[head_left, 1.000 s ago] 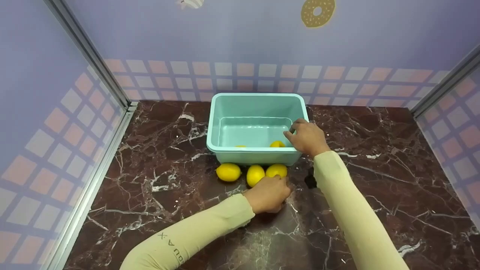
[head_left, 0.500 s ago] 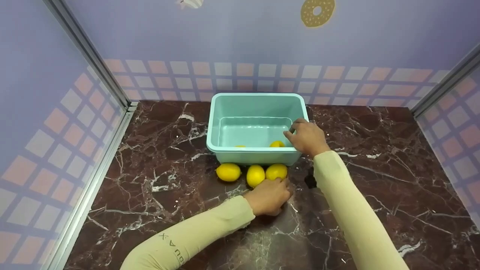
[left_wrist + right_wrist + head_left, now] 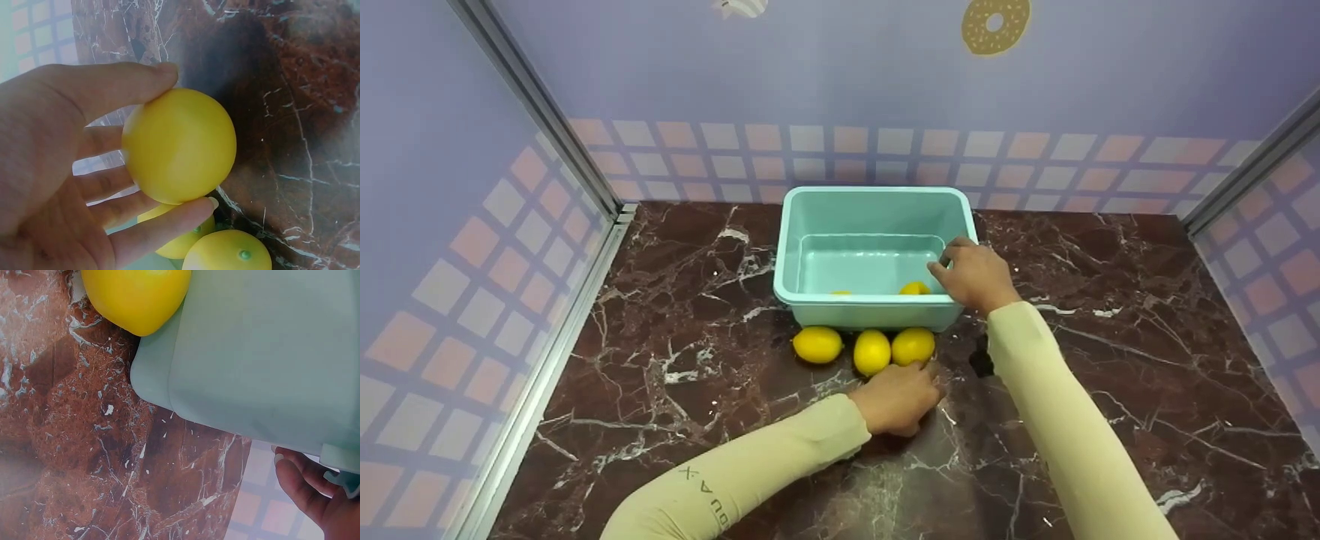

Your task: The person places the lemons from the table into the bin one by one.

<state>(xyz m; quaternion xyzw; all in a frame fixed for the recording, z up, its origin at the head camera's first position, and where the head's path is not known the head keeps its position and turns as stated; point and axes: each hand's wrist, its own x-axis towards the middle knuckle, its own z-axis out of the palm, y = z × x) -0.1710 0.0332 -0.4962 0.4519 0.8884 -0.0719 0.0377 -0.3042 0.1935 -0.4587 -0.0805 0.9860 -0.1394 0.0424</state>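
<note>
Low in front of the row of lemons, my left hand (image 3: 896, 397) pinches a lemon (image 3: 180, 146) between thumb and fingertips; the hand hides this lemon in the head view. Three more lie along the front of a pale turquoise plastic basin: a left lemon (image 3: 818, 345), a middle lemon (image 3: 872, 352) and a right lemon (image 3: 913, 346). My right hand (image 3: 979, 277) grips the right rim of the basin (image 3: 877, 299), some fingers outside its wall. Inside, a yellow lemon (image 3: 915, 289) and a sliver of another (image 3: 841, 292) show behind the front rim.
The basin stands on a dark red marbled tabletop (image 3: 682, 300), close to the back wall (image 3: 855, 90). A side panel with a metal frame (image 3: 540, 105) bounds the left. A small black object (image 3: 981, 361) lies beside the right sleeve.
My left hand has drawn back slightly toward me, uncovering more of the right lemon. My right hand and the basin have stayed in place.
</note>
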